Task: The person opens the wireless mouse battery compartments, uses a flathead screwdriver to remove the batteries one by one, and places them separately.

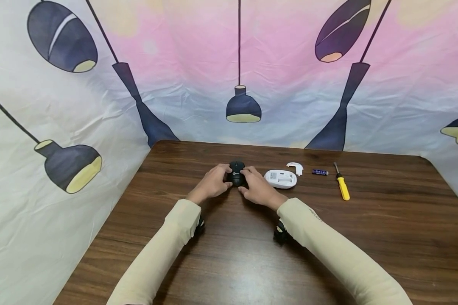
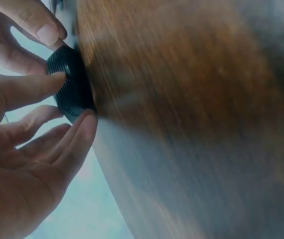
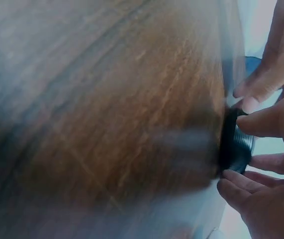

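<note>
A black computer mouse (image 1: pixel 236 167) sits on the wooden table between both hands, its buttons facing up and away from the person. From the left side, the left hand (image 1: pixel 216 181) grips it with thumb and fingers. My right hand (image 1: pixel 258 186) holds the opposite side the same way. Fine ridges on the mouse (image 2: pixel 73 87) show in the left wrist view, with fingertips right at its edges. In the right wrist view the mouse (image 3: pixel 237 144) stands low against the tabletop, partly hidden by fingers. Just right of the right hand, a white mouse (image 1: pixel 286 183) lies underside up, its battery slot uncovered.
Behind the white mouse lies its curved white cover (image 1: pixel 298 168). Farther right are a blue battery (image 1: pixel 320 172) and a yellow-handled screwdriver (image 1: pixel 342 186). A printed cloth (image 1: pixel 206 106) hangs behind the dark wooden table (image 1: pixel 233 262).
</note>
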`<action>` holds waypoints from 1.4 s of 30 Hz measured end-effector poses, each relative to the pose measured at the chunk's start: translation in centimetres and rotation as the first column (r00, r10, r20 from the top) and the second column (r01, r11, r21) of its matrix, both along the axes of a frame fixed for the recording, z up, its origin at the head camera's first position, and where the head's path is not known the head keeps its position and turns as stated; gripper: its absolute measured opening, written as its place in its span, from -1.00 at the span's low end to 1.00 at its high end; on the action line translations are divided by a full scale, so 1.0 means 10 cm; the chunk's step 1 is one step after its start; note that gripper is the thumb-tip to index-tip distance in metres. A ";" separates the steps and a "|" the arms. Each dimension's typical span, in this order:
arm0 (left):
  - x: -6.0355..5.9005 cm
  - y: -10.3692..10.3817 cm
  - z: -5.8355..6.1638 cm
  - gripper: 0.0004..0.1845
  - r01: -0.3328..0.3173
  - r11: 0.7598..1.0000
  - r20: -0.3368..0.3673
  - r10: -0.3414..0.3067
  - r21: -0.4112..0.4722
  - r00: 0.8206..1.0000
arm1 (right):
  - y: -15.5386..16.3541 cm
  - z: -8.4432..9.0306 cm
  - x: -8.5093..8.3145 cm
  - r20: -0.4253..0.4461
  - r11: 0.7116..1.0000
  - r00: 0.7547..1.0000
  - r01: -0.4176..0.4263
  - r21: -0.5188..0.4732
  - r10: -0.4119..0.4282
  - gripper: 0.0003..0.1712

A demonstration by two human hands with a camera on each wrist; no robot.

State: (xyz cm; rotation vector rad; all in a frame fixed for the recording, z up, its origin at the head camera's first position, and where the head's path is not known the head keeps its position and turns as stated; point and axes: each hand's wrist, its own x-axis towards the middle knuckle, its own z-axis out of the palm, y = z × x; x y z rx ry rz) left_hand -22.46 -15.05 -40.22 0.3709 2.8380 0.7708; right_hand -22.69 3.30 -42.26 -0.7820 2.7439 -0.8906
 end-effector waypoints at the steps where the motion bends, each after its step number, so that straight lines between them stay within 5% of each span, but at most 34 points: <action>1: 0.01 0.00 0.01 -0.52 -0.001 1.000 0.008 0.001 0.000 1.000 | 0.01 0.01 0.01 -0.003 1.000 1.000 -0.004 0.003 0.004 -0.35; 12: 0.18 0.01 0.03 -0.38 0.018 1.000 0.024 -0.019 0.015 1.000 | 0.14 0.07 0.17 -0.061 0.998 0.996 -0.066 0.018 0.067 -0.45; 20: 0.29 0.05 0.03 -0.42 0.094 0.995 0.011 -0.094 0.045 0.995 | 0.27 0.05 0.28 -0.146 0.992 0.982 -0.113 0.050 0.119 -0.47; 42: 0.51 0.26 0.03 -0.51 0.194 0.972 0.024 -0.199 0.134 0.980 | 0.67 -0.03 0.46 -0.127 0.982 0.981 -0.159 -0.099 0.146 -0.41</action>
